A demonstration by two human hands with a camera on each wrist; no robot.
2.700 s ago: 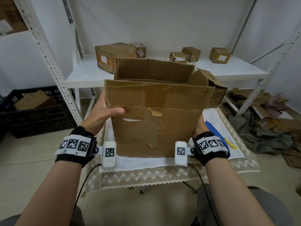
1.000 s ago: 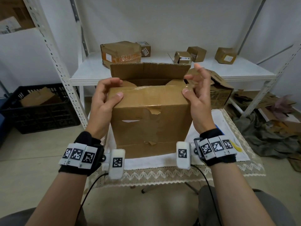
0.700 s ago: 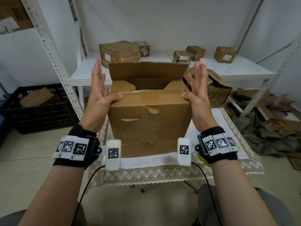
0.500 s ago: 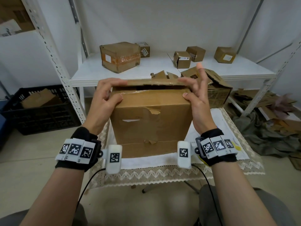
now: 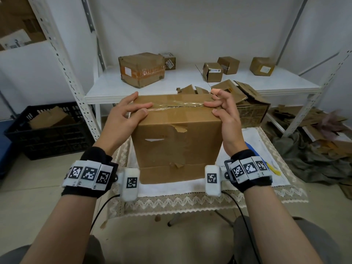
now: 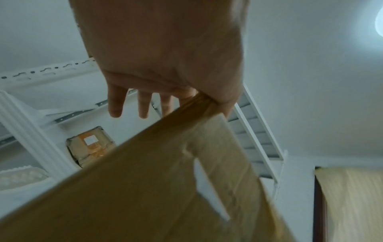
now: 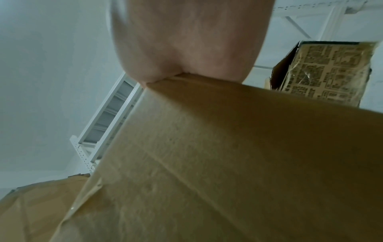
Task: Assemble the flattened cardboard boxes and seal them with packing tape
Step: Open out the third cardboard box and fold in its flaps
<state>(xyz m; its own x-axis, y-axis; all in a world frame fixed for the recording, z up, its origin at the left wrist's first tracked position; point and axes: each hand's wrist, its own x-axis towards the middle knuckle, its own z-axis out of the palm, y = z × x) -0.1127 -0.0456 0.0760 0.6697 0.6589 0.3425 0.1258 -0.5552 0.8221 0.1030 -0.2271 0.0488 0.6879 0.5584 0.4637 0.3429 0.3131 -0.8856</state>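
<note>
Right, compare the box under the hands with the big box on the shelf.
1. The held box stands on the white cloth of the table; the shelf box sits on the white shelf.
2. Both hands, left hand and right hand, press the held box's flaps; nothing touches the shelf box.
3. The shelf box carries orange tape; the held box has clear old tape.
Both are brown cardboard, flaps down.

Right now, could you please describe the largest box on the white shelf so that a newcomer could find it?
Look at the white shelf behind the table. At its left end sits the large box. Unlike the small boxes further right, it is crumpled and banded with orange tape.
</note>
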